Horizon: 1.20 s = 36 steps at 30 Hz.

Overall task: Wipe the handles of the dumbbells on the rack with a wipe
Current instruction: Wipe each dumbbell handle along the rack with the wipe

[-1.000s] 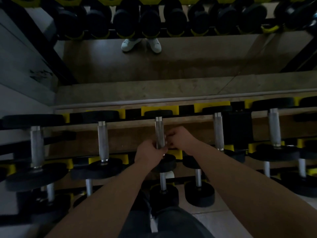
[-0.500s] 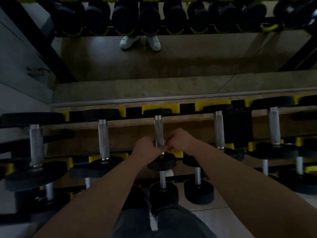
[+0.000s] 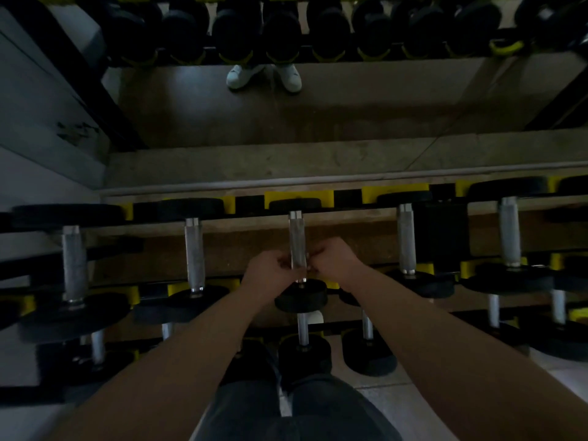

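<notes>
A row of black dumbbells with silver knurled handles lies across the black and yellow rack [image 3: 299, 198]. Both my hands meet at the near end of the middle dumbbell handle [image 3: 296, 237], just above its front weight head [image 3: 300, 296]. My left hand [image 3: 270, 272] curls round the handle from the left. My right hand [image 3: 334, 259] curls against it from the right, pinching a small pale bit of wipe [image 3: 308, 268] that is mostly hidden by the fingers. The light is dim.
Neighbouring handles stand to the left [image 3: 194, 253] and right [image 3: 405, 240] of the middle one. A lower tier of smaller dumbbells [image 3: 304, 351] sits under my arms. A mirror behind the rack reflects white shoes [image 3: 264, 76] and more dumbbells.
My left hand has moved up slightly and closed in on the handle beside my right hand. The right hand has stayed at the same spot on the handle.
</notes>
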Each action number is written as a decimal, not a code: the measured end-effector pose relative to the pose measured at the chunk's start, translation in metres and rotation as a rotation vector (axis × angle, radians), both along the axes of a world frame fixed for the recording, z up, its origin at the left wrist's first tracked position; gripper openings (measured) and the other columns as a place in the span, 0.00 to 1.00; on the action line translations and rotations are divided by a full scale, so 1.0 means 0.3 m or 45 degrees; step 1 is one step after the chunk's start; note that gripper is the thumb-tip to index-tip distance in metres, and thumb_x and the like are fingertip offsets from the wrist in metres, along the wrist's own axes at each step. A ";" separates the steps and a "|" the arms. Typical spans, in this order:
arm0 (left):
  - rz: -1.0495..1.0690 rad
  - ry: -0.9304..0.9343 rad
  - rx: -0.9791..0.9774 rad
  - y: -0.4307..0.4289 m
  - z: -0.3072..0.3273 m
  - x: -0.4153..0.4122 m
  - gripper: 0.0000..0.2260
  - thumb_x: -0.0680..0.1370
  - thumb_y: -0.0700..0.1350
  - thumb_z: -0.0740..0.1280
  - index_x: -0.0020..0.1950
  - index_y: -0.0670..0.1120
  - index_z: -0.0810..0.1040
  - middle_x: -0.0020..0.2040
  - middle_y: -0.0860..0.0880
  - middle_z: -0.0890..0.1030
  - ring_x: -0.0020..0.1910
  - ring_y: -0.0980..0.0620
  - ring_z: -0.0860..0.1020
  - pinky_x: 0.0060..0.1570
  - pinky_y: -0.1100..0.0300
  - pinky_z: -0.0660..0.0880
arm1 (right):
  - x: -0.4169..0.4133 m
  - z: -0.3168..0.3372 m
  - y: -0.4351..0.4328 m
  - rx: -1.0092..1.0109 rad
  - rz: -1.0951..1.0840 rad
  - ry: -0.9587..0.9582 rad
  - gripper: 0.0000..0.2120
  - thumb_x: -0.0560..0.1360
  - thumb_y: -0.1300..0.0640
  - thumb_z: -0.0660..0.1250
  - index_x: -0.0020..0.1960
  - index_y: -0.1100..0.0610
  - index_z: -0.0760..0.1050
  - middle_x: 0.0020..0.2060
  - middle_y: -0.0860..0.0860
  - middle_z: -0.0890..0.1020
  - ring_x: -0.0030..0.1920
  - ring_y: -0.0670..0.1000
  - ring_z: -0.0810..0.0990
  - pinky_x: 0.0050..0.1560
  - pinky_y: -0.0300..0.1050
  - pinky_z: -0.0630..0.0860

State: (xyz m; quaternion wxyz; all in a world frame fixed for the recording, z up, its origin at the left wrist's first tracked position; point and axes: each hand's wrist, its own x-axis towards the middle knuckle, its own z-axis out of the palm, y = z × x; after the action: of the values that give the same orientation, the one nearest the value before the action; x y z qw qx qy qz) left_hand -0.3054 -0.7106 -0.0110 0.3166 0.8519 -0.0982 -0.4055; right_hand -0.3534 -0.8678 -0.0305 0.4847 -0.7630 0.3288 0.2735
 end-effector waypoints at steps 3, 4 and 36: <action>0.151 -0.015 -0.017 0.010 0.004 0.005 0.08 0.74 0.54 0.75 0.50 0.53 0.82 0.41 0.60 0.79 0.41 0.63 0.77 0.34 0.69 0.69 | 0.007 0.039 0.005 -0.020 -0.343 -0.186 0.03 0.76 0.55 0.72 0.48 0.52 0.85 0.43 0.49 0.86 0.46 0.50 0.85 0.53 0.54 0.83; 0.223 -0.051 -0.036 0.014 0.005 0.006 0.09 0.76 0.54 0.73 0.52 0.52 0.83 0.43 0.59 0.79 0.42 0.64 0.76 0.36 0.70 0.68 | 0.004 0.060 0.004 -0.030 -0.409 -0.249 0.03 0.77 0.53 0.73 0.49 0.50 0.85 0.43 0.47 0.86 0.46 0.49 0.85 0.53 0.52 0.83; -0.157 -0.132 -0.084 0.027 -0.039 -0.021 0.07 0.75 0.53 0.74 0.44 0.51 0.87 0.41 0.56 0.85 0.40 0.63 0.80 0.43 0.64 0.75 | -0.066 0.015 0.015 0.127 -0.415 -0.215 0.06 0.79 0.58 0.66 0.51 0.47 0.77 0.50 0.48 0.83 0.50 0.49 0.83 0.55 0.52 0.82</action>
State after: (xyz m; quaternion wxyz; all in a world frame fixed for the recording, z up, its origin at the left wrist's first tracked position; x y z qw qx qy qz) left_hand -0.3118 -0.7026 -0.0228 0.3133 0.8532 -0.1801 -0.3761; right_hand -0.3732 -0.8634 -0.0260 0.5857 -0.6948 0.3924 0.1422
